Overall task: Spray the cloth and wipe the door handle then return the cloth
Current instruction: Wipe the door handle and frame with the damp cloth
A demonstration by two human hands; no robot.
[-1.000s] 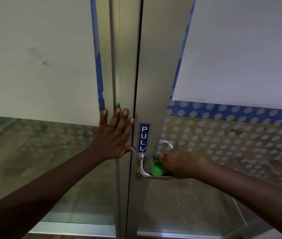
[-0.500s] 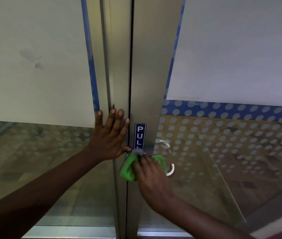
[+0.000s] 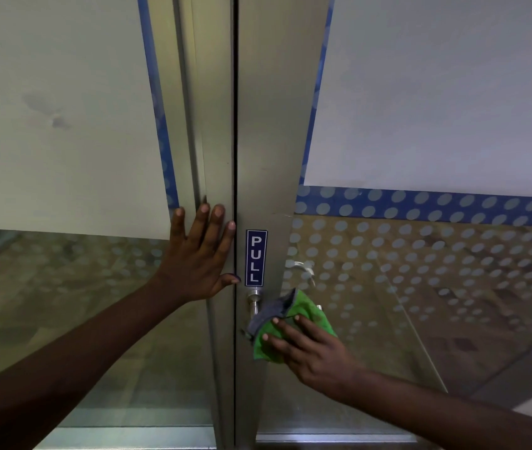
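One wide-angle camera, worn on the head, faces the door [image 3: 268,125] squarely and close, tilted slightly downward; the PULL sign [image 3: 256,258] sits just below centre, the bottom rail [image 3: 323,437] far beneath it at the frame's edge

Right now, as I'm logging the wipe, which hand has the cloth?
The right hand, fingers pressing the green cloth at the door handle; the left hand holds nothing, spread flat on the neighbouring door frame.

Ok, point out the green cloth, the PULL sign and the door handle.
green cloth [image 3: 310,315], head view, on the green fold above the fingers.
PULL sign [image 3: 256,258], head view, middle of the blue plate.
door handle [image 3: 253,302], head view, bare metal neck below the sign.
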